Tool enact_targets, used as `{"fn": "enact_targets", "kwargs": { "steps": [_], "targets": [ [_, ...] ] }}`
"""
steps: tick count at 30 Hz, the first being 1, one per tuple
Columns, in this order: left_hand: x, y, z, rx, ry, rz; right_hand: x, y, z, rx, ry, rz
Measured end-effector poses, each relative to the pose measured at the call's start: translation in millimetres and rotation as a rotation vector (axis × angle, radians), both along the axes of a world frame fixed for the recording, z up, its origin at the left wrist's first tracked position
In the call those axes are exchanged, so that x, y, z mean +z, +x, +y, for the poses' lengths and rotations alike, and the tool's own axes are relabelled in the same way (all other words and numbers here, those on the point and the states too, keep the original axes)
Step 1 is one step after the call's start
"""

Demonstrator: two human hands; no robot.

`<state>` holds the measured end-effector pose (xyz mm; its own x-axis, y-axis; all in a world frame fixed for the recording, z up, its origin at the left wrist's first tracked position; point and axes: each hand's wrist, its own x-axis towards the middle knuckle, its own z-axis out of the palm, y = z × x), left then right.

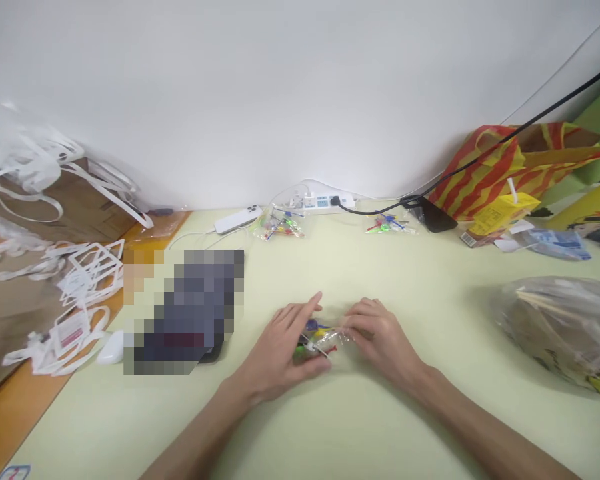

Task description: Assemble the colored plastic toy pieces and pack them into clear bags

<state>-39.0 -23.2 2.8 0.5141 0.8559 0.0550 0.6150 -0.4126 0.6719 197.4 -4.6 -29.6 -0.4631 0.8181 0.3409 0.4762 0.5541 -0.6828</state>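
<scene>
My left hand [291, 343] curves around a small clear plastic bag [323, 339] on the pale green tabletop, its thumb and fingers on either side. Thin plastic pieces in blue, yellow, green, red and white show through the bag; their exact kind is too small to tell. At the bag's right end, my right hand [377, 331] has its fingers pinched on the plastic edge. The fingertips of that hand are partly hidden.
Two similar bags, the left one [283, 223] and the right one [389, 223], lie by the wall near a power strip [323, 201]. A blurred-out dark device [195, 307] lies left. Rightward are a yellow drink carton [503, 217] and a clear bulging bag [560, 333]. White hangers [93, 273] crowd the left edge.
</scene>
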Motion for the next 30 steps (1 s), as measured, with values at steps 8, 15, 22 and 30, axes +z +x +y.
{"fn": "enact_targets", "kwargs": {
  "steps": [8,15,22,30],
  "targets": [
    [6.1,-11.2,8.4,0.211,-0.374,-0.280,6.5,14.7,4.9,0.141,0.014,0.203],
    [15.1,2.6,-0.6,0.018,-0.571,-0.331,15.5,10.6,-2.4,0.118,-0.263,0.376],
    [9.3,7.3,-2.2,0.103,-0.539,-0.437,20.3,14.0,5.1,-0.022,-0.432,0.748],
    [1.6,8.5,0.1,0.313,-0.464,-0.675,7.1,14.1,13.1,0.010,-0.646,0.779]
  ]
}}
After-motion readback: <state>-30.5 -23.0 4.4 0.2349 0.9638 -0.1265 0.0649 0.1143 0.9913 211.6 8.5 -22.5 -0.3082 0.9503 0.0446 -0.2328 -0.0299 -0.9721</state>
